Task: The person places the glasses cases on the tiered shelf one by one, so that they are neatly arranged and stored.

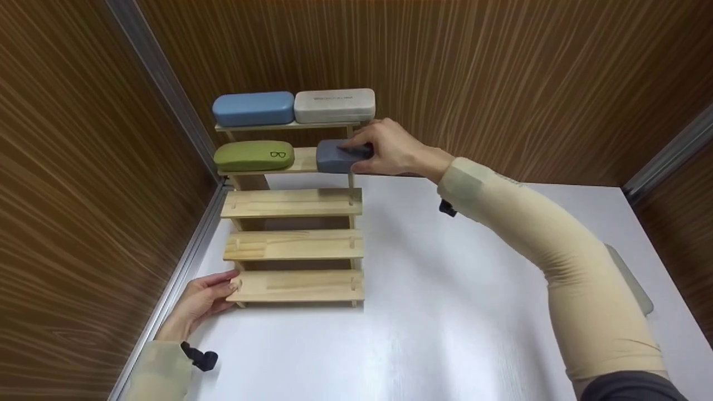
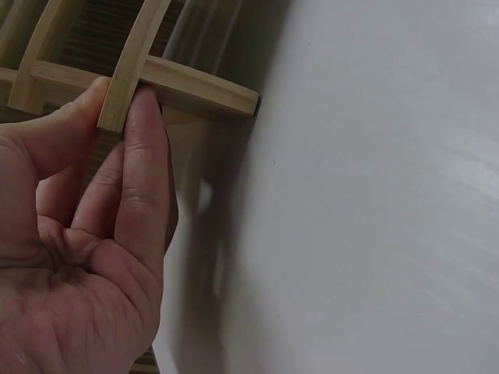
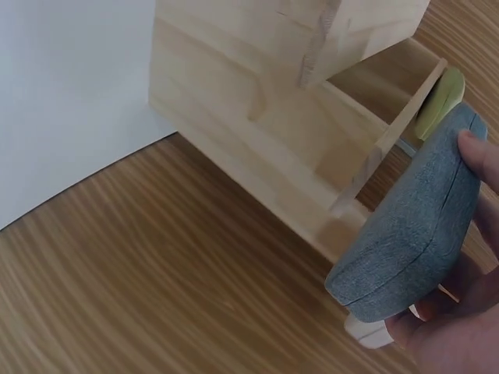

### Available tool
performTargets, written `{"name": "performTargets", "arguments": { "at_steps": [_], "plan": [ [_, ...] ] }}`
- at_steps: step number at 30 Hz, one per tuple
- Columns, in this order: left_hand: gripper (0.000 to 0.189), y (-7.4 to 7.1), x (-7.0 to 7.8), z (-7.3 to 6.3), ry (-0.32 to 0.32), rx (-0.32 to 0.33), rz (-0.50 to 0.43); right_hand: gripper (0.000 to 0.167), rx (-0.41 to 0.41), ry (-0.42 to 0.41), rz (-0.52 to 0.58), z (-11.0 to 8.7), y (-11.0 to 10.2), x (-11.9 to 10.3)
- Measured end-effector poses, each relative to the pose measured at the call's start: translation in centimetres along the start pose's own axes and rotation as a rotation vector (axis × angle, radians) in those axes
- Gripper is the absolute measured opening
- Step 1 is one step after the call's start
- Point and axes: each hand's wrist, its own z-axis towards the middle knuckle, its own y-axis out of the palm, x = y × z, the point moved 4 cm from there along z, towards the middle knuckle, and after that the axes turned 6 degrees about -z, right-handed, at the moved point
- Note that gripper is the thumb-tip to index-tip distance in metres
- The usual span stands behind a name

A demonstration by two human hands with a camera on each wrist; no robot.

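Observation:
A stepped wooden rack (image 1: 293, 203) with several shelves stands on the white table. My right hand (image 1: 392, 149) holds a blue-grey glasses case (image 1: 332, 157) at the right end of the second shelf from the top. In the right wrist view, fingers and thumb wrap the end of this glasses case (image 3: 413, 226), close by the shelf edge. My left hand (image 1: 203, 298) pinches the left end of the lowest shelf; the left wrist view shows thumb and fingers on that shelf board (image 2: 129, 70). A green glasses case (image 1: 253, 155) with a spectacles print lies left on the second shelf.
On the top shelf lie a light blue glasses case (image 1: 253, 109) and a whitish glasses case (image 1: 335, 106), side by side. Wood-grain panels (image 1: 501, 83) wall in the table (image 1: 434, 312) at the back and sides. A greyish flat object (image 1: 629, 278) shows beyond the right forearm.

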Motion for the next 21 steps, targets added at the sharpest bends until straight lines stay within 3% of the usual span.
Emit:
{"name": "performTargets", "arguments": {
  "at_steps": [10, 21],
  "plan": [
    [0.041, -0.1, 0.0, -0.2, 0.002, 0.011, 0.006, 0.048, -0.024, 0.017, -0.038, 3.0, 1.6, -1.1],
    [0.034, -0.2, -0.1, -0.3, -0.002, 0.027, 0.018, 0.046, -0.028, 0.011, -0.103, 4.3, 2.9, -2.3]
  ]
}}
